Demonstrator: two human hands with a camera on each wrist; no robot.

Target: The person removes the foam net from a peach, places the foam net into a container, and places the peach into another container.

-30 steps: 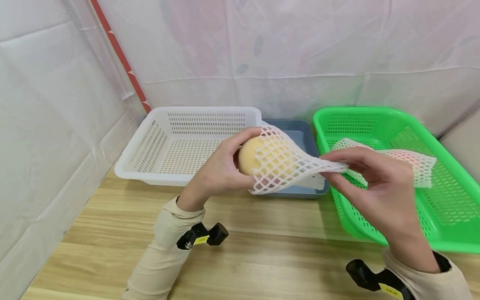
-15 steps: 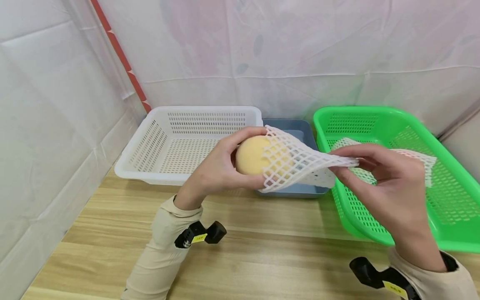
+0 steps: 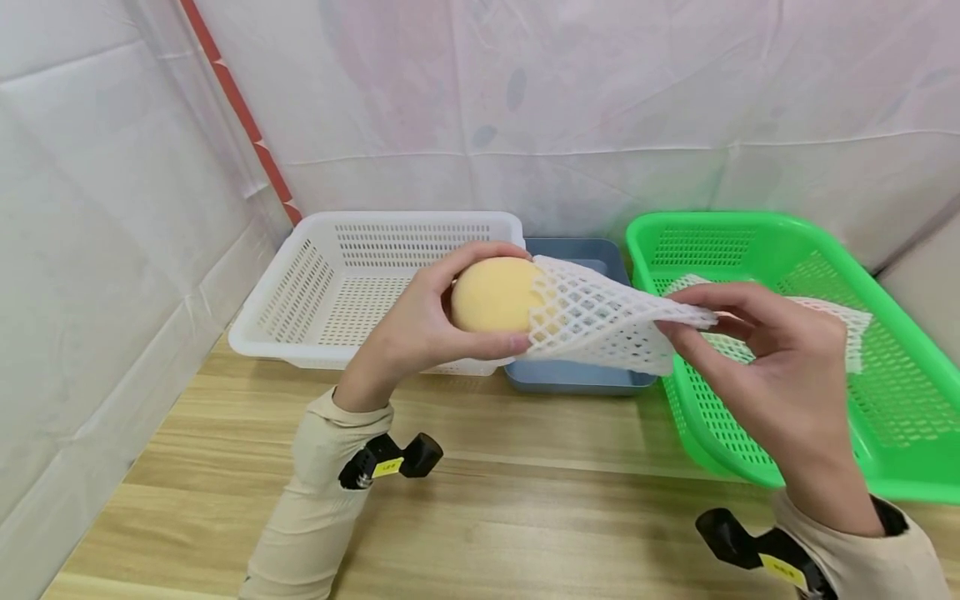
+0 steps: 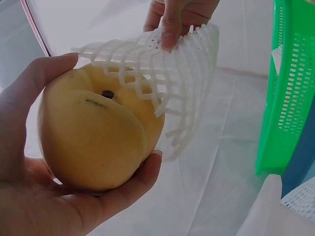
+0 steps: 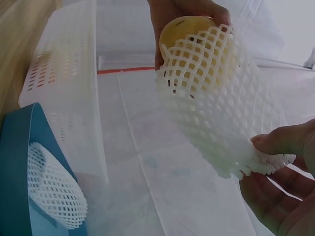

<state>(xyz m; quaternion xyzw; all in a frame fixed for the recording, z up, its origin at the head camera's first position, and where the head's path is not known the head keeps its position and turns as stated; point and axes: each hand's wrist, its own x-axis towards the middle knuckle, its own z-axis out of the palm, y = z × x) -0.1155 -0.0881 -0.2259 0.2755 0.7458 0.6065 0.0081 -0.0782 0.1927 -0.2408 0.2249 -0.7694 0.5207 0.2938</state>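
Note:
In the head view my left hand [image 3: 412, 325] grips a round yellow peach [image 3: 491, 296], fingers above and thumb below. Most of the peach is bare; only its right end sits inside the mouth of a white foam net sleeve [image 3: 600, 317]. Stem and cleft of the peach [image 4: 93, 137] show in the left wrist view, with the net's loose edge over its far side. My right hand [image 3: 780, 367] pinches the gathered far end of the sleeve between thumb and fingers. The stretch of net between the two hands hangs slack and hollow, above the blue-grey tray.
Behind my left hand stands a white slotted basket [image 3: 367, 312]. A blue-grey tray [image 3: 581, 382] lies beside it, with another foam net [image 5: 56, 187] inside. On the right, a green basket [image 3: 900, 408] holds a pinkish fruit in foam net, partly behind my right hand. White sheeting hangs behind.
My left hand has moved left with the peach, which has slid mostly out of the net sleeve. The right hand has shifted slightly right, still pinching the sleeve's end.

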